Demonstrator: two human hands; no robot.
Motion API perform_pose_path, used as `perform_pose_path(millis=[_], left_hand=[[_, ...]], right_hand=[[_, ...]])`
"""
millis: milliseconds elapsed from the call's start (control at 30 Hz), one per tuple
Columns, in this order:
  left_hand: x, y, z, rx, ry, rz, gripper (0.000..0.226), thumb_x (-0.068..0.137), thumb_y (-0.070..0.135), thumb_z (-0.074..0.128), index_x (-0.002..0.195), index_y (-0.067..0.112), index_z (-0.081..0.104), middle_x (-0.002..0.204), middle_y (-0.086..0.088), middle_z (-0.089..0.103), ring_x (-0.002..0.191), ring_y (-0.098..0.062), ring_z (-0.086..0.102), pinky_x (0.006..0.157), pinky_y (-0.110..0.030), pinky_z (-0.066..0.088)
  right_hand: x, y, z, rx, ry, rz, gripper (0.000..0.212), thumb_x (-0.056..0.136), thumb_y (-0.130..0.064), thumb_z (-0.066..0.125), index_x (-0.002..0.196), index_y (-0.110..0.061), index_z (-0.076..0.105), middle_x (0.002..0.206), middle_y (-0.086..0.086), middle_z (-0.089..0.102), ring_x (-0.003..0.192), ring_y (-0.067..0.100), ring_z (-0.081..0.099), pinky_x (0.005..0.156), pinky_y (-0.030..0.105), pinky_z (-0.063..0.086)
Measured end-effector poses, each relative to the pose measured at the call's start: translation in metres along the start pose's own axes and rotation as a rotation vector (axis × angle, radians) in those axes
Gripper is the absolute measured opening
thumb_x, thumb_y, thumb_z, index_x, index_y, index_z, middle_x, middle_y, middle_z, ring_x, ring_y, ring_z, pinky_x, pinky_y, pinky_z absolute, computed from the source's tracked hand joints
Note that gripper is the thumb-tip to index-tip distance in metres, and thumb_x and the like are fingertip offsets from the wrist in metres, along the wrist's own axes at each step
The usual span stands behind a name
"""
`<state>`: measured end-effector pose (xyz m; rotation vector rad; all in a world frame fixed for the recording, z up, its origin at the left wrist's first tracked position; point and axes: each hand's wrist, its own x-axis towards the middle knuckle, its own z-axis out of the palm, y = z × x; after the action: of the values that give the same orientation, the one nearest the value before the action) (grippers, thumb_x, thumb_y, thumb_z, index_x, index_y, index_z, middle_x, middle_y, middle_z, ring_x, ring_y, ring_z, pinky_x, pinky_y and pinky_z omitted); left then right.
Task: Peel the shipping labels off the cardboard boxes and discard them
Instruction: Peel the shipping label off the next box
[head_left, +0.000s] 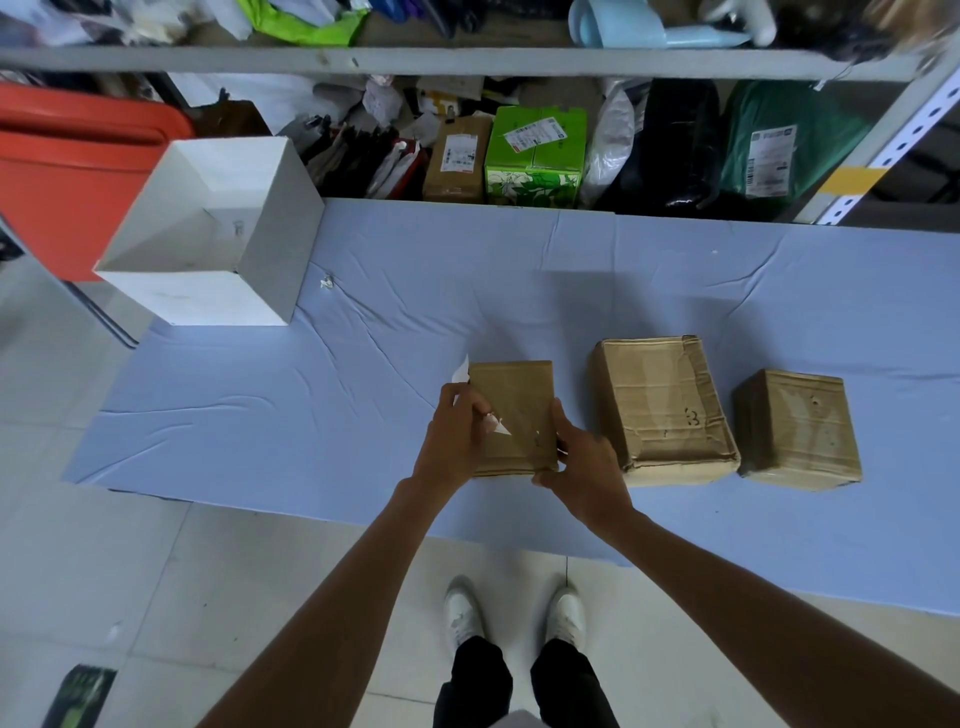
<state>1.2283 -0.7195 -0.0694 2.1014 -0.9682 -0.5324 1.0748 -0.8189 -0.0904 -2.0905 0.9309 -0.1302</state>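
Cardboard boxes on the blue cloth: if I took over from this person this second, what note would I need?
Left hand: pinches the white label, which is lifted off the left box but seems partly stuck.
Right hand: grips that box's near right edge, steadying it.
Middle box and right box: on the cloth, no labels on the faces in view.
Open white box: far left, probably for discards.
Left to do: finish this peel, discard the label, check the other boxes' hidden sides.

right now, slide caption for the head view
Left hand peels a white label off the leftmost cardboard box; right hand steadies it.
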Motion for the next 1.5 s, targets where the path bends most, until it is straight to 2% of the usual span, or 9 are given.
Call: perform_pose_path(millis=[100,167,367,533,700,867,1100,1267,1500], left_hand=[[0.001,-0.001,0.002,-0.035,0.016,-0.055,0.009,0.089,0.004,0.057,0.082,0.007,0.053,0.104,0.004,0.046,0.079,0.007,0.053,0.066,-0.002,0.041],[0.001,0.000,0.002,-0.063,0.022,-0.105,0.010,0.089,0.002,0.054,0.080,0.007,0.053,0.103,0.005,0.047,0.080,0.009,0.052,0.068,-0.004,0.042],[-0.002,0.001,0.003,0.063,0.042,-0.013,0.010,0.089,0.005,0.056,0.080,0.009,0.053,0.106,-0.001,0.049,0.080,-0.012,0.055,0.073,-0.023,0.046],[-0.001,0.001,0.001,0.056,0.016,-0.025,0.011,0.089,0.006,0.057,0.081,0.012,0.053,0.107,0.001,0.048,0.080,-0.007,0.051,0.072,-0.013,0.039],[0.000,-0.002,0.000,0.041,0.002,-0.012,0.012,0.088,0.008,0.058,0.079,0.014,0.053,0.109,-0.001,0.049,0.084,-0.011,0.053,0.077,-0.017,0.042],[-0.001,0.000,-0.001,0.013,0.011,-0.020,0.008,0.087,0.006,0.058,0.080,0.008,0.055,0.113,-0.007,0.050,0.088,-0.017,0.054,0.083,-0.029,0.048],[-0.001,0.009,0.001,-0.049,0.021,-0.045,0.008,0.086,0.004,0.059,0.080,0.004,0.056,0.119,-0.010,0.051,0.095,-0.019,0.054,0.076,-0.012,0.038],[-0.001,0.010,0.000,-0.026,0.004,-0.062,0.008,0.087,0.007,0.060,0.083,0.001,0.056,0.120,-0.013,0.052,0.098,-0.023,0.055,0.081,-0.022,0.041],[0.000,0.012,-0.001,-0.018,-0.014,-0.065,0.011,0.088,0.009,0.059,0.084,-0.001,0.055,0.122,-0.013,0.051,0.098,-0.023,0.055,0.080,-0.020,0.041]], right_hand=[[0.000,0.001,0.000,0.009,-0.004,0.003,0.110,0.068,-0.012,0.082,0.151,-0.031,0.012,0.109,0.000,0.067,0.098,0.018,0.066,0.084,0.036,0.058],[0.000,0.001,0.000,0.009,-0.005,-0.002,0.110,0.068,-0.013,0.081,0.151,-0.032,0.012,0.109,0.000,0.067,0.098,0.018,0.066,0.083,0.037,0.058],[0.000,0.001,0.000,-0.041,-0.014,-0.029,0.112,0.068,-0.021,0.084,0.151,-0.029,0.010,0.114,0.002,0.066,0.101,0.021,0.066,0.086,0.040,0.057],[0.001,0.000,-0.001,-0.086,-0.012,-0.028,0.113,0.067,-0.022,0.085,0.152,-0.024,0.010,0.115,0.004,0.066,0.102,0.023,0.066,0.088,0.041,0.056],[0.001,-0.002,-0.001,-0.100,-0.009,-0.032,0.111,0.068,-0.023,0.084,0.151,-0.025,0.011,0.114,0.003,0.066,0.101,0.022,0.066,0.088,0.040,0.056],[0.001,-0.004,-0.003,-0.116,-0.015,-0.033,0.111,0.067,-0.023,0.084,0.150,-0.027,0.011,0.110,0.003,0.067,0.096,0.023,0.067,0.086,0.041,0.057],[0.001,-0.009,-0.007,-0.127,-0.026,0.001,0.111,0.069,-0.019,0.084,0.151,-0.021,0.009,0.113,0.007,0.066,0.103,0.025,0.065,0.088,0.040,0.055],[0.001,-0.011,-0.008,-0.120,-0.030,-0.006,0.110,0.070,-0.018,0.083,0.152,-0.019,0.010,0.115,0.007,0.065,0.104,0.025,0.064,0.089,0.039,0.055],[0.001,-0.013,-0.008,-0.117,-0.031,-0.001,0.109,0.070,-0.021,0.083,0.151,-0.020,0.010,0.115,0.004,0.065,0.102,0.023,0.065,0.090,0.039,0.055]])
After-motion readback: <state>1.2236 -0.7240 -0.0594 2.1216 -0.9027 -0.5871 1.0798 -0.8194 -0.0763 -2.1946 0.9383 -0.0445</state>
